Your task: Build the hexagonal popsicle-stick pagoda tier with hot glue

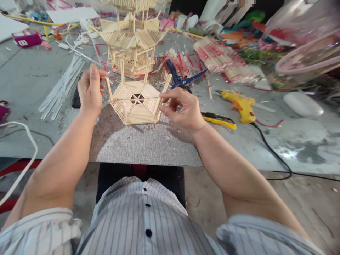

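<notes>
In front of me on the table is a hexagonal platform built of thin wooden sticks, with spokes at its open centre and upright posts at its corners. My left hand is at its left side, thumb up, fingers curled by the left corner post; part of the grip is hidden. At the right edge, my right hand has thumb and forefinger closed on the platform's corner by a post. Behind stands a tiered stick pagoda.
Blue pliers, a yellow utility knife and a yellow glue gun with a black cord lie to the right. Clear glue sticks lie left beside a dark phone-like object. Bagged sticks lie behind.
</notes>
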Demonstrator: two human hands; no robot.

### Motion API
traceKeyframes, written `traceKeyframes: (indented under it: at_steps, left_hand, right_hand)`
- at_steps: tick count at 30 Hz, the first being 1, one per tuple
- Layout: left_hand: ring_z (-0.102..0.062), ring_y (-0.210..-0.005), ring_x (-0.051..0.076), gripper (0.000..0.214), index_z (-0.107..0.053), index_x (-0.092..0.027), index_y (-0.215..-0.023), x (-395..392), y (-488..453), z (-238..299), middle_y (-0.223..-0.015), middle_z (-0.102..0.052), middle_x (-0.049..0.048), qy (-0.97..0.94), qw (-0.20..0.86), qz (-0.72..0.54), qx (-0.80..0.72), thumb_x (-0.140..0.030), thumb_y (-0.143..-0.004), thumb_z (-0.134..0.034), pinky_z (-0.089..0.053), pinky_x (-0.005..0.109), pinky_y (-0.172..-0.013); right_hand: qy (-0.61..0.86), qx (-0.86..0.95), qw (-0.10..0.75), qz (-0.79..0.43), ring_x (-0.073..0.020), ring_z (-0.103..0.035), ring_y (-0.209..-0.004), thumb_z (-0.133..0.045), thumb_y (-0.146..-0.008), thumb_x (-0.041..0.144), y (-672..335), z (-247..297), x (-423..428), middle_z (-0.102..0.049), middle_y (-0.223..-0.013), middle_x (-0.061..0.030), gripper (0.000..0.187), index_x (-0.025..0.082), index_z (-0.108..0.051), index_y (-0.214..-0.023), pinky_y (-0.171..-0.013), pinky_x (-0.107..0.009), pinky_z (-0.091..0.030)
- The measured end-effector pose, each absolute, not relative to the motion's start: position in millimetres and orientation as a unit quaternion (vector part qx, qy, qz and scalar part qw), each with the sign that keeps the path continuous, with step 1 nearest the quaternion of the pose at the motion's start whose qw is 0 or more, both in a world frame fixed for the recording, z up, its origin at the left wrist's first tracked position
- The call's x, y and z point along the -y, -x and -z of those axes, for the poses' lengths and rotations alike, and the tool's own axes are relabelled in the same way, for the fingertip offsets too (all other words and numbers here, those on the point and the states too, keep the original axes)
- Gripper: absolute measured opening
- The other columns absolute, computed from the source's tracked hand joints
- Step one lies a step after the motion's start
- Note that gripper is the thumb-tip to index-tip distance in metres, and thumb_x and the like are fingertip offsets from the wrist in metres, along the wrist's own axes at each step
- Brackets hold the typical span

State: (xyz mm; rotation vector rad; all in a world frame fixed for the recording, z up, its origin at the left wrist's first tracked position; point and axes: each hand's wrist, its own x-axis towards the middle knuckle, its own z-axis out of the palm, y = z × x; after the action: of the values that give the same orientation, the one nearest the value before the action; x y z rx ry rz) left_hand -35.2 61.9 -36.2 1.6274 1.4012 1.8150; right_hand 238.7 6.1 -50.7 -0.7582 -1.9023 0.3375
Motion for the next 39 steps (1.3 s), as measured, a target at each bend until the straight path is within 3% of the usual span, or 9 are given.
traceKeyframes:
  at_steps: [6, 12, 24, 32, 39]
  left_hand:
    - [-0.048, -0.056, 0.009, 0.067, -0.062, -0.018, -0.074, -62.9, 38.5, 38.3, -0.066, -0.052, 0.0012, -0.598, 0.141, -0.615, -0.493, -0.084, -0.069, -0.049, -0.037, 0.022, -0.047]
    - [-0.04, -0.047, 0.009, 0.069, -0.056, -0.019, -0.069, -62.2, 36.9, 36.3, -0.054, -0.042, -0.0026, -0.602, 0.15, -0.609, -0.493, -0.087, -0.064, -0.05, -0.028, 0.026, -0.047]
    - [-0.046, -0.049, 0.01, 0.064, -0.063, -0.021, -0.069, -64.3, 39.3, 37.7, -0.056, -0.051, -0.0015, -0.594, 0.156, -0.625, -0.481, -0.084, -0.064, -0.056, -0.032, 0.029, -0.048]
    - [-0.042, -0.041, 0.009, 0.07, -0.066, -0.024, -0.067, -68.5, 37.5, 37.8, -0.048, -0.049, -0.003, -0.569, 0.171, -0.636, -0.492, -0.092, -0.053, -0.053, -0.029, 0.029, -0.037]
    - [-0.049, -0.049, 0.012, 0.076, -0.069, -0.025, -0.07, -71.3, 39.6, 40.3, -0.06, -0.061, 0.0006, -0.56, 0.175, -0.642, -0.493, -0.096, -0.049, -0.049, -0.032, 0.027, -0.032]
  right_hand:
    - [0.319, 0.788, 0.506, -0.146, -0.0044, -0.043, -0.052, -0.065, -0.075, 0.022, -238.2, 50.0, -5.8, -0.06, -0.078, 0.0033, 0.023, 0.023, -0.065, -0.098, -0.05, -0.022, -0.038]
    - [0.31, 0.786, 0.514, -0.15, -0.0041, -0.043, -0.051, -0.065, -0.075, 0.019, -237.8, 50.7, -5.3, -0.06, -0.078, 0.0037, 0.024, 0.023, -0.065, -0.098, -0.05, -0.022, -0.038]
    - [0.328, 0.788, 0.49, -0.18, -0.0038, -0.041, -0.052, -0.062, -0.075, 0.016, -236.4, 46.1, -1.4, -0.061, -0.077, 0.0041, 0.026, 0.021, -0.064, -0.1, -0.05, -0.02, -0.038]
    - [0.324, 0.79, 0.488, -0.179, -0.0036, -0.041, -0.05, -0.062, -0.075, 0.015, -235.4, 45.6, -1.2, -0.061, -0.075, 0.0046, 0.025, 0.021, -0.062, -0.1, -0.05, -0.021, -0.038]
    - [0.323, 0.793, 0.488, -0.169, -0.0031, -0.041, -0.05, -0.061, -0.075, 0.014, -235.9, 47.4, -2.7, -0.06, -0.074, 0.0051, 0.025, 0.021, -0.062, -0.099, -0.05, -0.02, -0.037]
